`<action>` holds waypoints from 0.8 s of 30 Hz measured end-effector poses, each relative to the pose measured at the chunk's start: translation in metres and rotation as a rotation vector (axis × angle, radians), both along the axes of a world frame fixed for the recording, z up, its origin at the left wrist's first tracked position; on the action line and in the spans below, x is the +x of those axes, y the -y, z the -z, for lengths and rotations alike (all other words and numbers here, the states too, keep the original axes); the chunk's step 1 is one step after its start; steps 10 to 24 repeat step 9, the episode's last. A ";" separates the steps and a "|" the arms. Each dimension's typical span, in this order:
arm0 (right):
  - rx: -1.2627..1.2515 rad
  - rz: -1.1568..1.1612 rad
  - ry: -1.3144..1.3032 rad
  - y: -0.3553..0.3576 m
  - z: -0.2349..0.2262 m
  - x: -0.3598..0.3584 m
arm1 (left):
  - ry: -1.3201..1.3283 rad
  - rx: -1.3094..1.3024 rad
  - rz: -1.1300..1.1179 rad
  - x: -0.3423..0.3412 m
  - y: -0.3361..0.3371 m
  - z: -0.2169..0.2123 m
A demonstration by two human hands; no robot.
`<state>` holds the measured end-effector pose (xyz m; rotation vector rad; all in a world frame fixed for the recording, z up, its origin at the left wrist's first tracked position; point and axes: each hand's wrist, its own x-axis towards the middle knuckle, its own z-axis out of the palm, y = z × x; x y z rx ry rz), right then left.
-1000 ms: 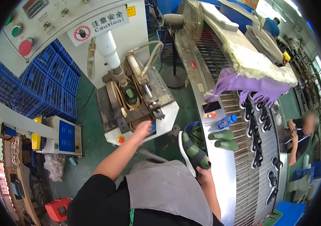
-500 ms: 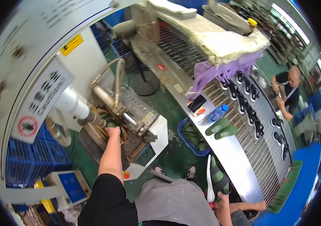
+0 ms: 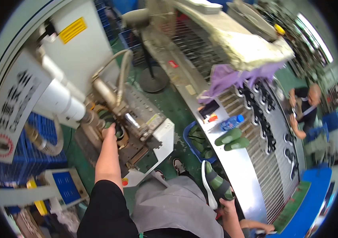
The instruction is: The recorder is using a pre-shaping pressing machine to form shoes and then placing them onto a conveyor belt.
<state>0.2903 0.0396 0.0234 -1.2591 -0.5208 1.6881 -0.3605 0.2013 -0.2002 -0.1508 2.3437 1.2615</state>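
Observation:
My left hand [image 3: 108,131] reaches into the pressing machine [image 3: 137,127] and closes on a dark green shoe last [image 3: 106,118] there; its fingertips are partly hidden. Low at the right, my right hand [image 3: 227,204] grips a green shoe last [image 3: 216,181] by its end. A black strap [image 3: 219,189] crosses this last. Along its left side runs a white sole [image 3: 206,186]; whether the two are joined I cannot tell. Two more green lasts [image 3: 232,139] lie side by side on the metal edge of the conveyor.
A roller conveyor [image 3: 252,166] carries rows of black shoes [image 3: 258,119]. Beneath its edge, a blue basket [image 3: 191,144] holds green lasts. A bottle [image 3: 232,122] and phone [image 3: 209,108] lie on the edge. Another person [image 3: 307,105] stands beyond; another hand [image 3: 266,227] shows low right.
The view has shifted and turned slightly. My right hand has raised the strapped last a little and turned it. More green shows by my left hand in the machine.

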 end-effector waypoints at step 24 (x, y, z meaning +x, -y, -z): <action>0.183 -0.700 0.202 -0.124 -0.006 -0.188 | 0.744 0.810 -0.043 0.041 0.167 -0.108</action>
